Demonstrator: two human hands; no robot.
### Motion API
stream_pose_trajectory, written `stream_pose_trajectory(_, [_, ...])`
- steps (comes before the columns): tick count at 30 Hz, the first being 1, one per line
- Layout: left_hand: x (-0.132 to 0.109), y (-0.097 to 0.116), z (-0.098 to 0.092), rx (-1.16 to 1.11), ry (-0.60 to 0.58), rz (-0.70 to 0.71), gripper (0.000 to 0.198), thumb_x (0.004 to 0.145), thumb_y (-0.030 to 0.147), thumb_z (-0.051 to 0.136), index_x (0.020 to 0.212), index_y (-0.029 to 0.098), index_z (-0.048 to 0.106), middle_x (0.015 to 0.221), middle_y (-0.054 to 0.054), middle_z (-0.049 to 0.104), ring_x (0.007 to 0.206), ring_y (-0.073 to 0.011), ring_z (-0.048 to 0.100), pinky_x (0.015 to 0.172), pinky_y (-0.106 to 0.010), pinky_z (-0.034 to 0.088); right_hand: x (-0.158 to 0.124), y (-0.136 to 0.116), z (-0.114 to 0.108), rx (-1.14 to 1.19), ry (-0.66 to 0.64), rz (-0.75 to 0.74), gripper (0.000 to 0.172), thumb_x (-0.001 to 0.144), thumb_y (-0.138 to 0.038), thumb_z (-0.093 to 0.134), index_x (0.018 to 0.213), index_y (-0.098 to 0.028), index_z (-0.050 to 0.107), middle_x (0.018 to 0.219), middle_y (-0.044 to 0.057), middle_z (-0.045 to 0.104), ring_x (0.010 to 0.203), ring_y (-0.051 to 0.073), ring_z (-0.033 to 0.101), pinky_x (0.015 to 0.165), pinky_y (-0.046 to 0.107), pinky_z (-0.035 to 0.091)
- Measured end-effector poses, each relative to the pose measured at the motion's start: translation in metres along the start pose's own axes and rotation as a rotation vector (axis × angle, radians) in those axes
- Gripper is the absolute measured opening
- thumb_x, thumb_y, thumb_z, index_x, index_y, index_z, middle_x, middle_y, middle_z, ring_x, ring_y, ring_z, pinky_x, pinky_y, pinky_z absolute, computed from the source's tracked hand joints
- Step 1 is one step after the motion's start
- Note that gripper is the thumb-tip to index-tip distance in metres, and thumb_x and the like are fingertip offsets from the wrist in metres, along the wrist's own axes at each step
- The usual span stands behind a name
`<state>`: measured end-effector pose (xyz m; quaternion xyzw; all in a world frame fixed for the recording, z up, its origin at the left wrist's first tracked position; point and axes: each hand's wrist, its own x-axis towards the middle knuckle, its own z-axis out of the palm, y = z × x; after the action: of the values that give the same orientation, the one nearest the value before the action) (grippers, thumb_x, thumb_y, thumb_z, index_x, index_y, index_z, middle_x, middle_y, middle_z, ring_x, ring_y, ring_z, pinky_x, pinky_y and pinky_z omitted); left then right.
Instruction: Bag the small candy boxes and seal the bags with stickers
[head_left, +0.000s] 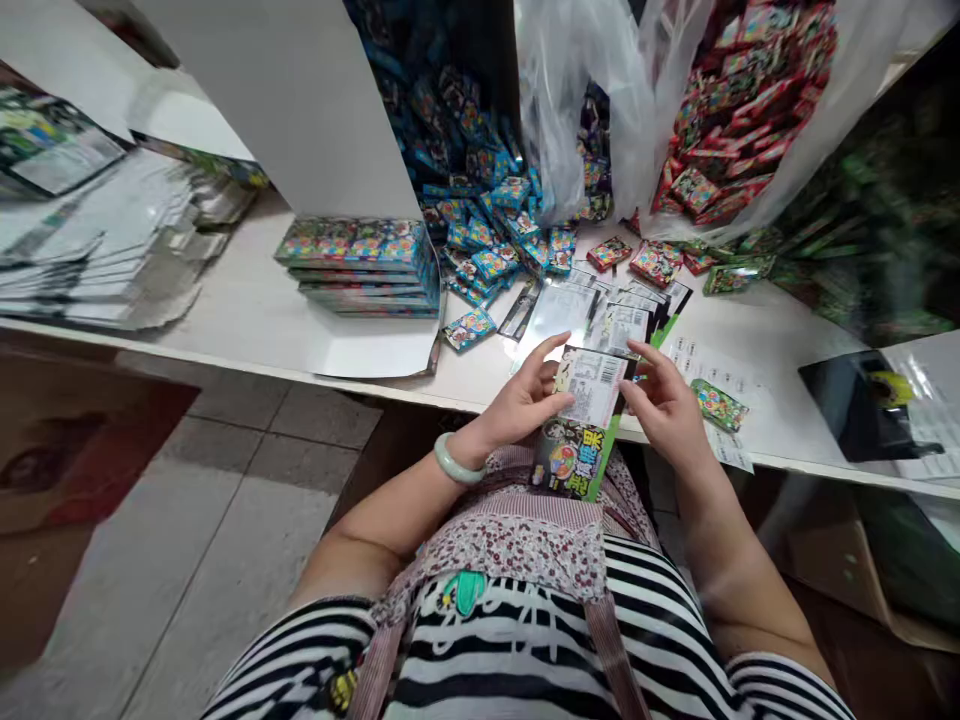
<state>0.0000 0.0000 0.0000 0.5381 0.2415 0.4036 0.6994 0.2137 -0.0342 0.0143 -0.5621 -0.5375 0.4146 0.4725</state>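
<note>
A flat printed candy packet (581, 425), black and green with a white barcode panel, is held up in front of my apron. My left hand (529, 400) grips its left edge, thumb on the front and fingers behind. At the upper right edge, my right hand (664, 400) has its thumb and fingertips closed on the packet. Just behind, several more flat packets (559, 320) lie overlapping on the table. A small green candy box (718, 404) rests beside my right hand, on a white sheet of stickers (731, 450).
Small blue boxes (495, 262) spill across the table (247, 340). Red boxes (750, 130) fill a plastic bag (847, 110) at the back. A stack of printed cartons (360, 265) stands left. Dark tape dispenser-like object (855, 405) lies right.
</note>
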Motion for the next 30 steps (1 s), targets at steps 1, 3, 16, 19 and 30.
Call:
stream_pose_trajectory(1, [0.000,0.003,-0.002,0.013,-0.007,0.002,0.072,0.089,0.025,0.071,0.148,0.035,0.030,0.117,-0.004,0.070,0.099,-0.0148,0.071,0.087,-0.026,0.056,-0.002,0.000,0.003,0.046,0.036,-0.021,0.051,0.086,-0.033,0.070,0.133,-0.032,0.052,0.099,0.001,0.064,0.062,0.011,0.056,0.054,0.027,0.052])
stream_pose_trajectory(3, [-0.001,0.007,-0.006,0.037,-0.016,-0.004,0.076,0.088,0.025,0.073,0.148,0.035,0.028,0.114,-0.004,0.071,0.098,-0.0157,0.071,0.086,-0.027,0.057,-0.006,0.001,0.009,0.114,0.076,-0.051,0.054,0.086,-0.035,0.070,0.135,-0.033,0.047,0.100,0.001,0.066,0.066,0.012,0.059,0.056,0.028,0.054])
stream_pose_trajectory(16, [-0.008,0.023,-0.012,0.364,0.323,0.075,0.031,0.091,0.048,0.066,0.083,0.018,0.061,0.075,0.002,0.057,0.068,-0.0096,0.052,0.062,-0.022,0.044,-0.004,-0.017,0.012,0.044,-0.103,-0.009,0.026,0.091,-0.046,0.062,0.082,-0.022,0.059,0.069,-0.003,0.058,0.061,0.010,0.052,0.057,0.026,0.044])
stream_pose_trajectory(19, [-0.004,0.025,-0.012,0.422,0.300,0.076,0.027,0.090,0.045,0.066,0.083,0.018,0.063,0.074,0.002,0.058,0.066,-0.0101,0.052,0.061,-0.023,0.044,0.004,-0.021,0.008,0.033,-0.147,0.049,0.028,0.086,-0.046,0.066,0.077,-0.021,0.059,0.069,-0.002,0.057,0.059,0.010,0.050,0.053,0.026,0.041])
stream_pose_trajectory(30, [0.002,0.032,-0.013,0.236,0.273,0.015,0.029,0.082,0.029,0.074,0.107,0.019,0.065,0.078,0.001,0.067,0.071,-0.0100,0.062,0.067,-0.024,0.051,0.015,-0.025,0.007,0.234,-0.230,0.110,0.032,0.076,-0.038,0.077,0.101,-0.024,0.063,0.077,-0.002,0.060,0.064,0.011,0.054,0.050,0.024,0.046])
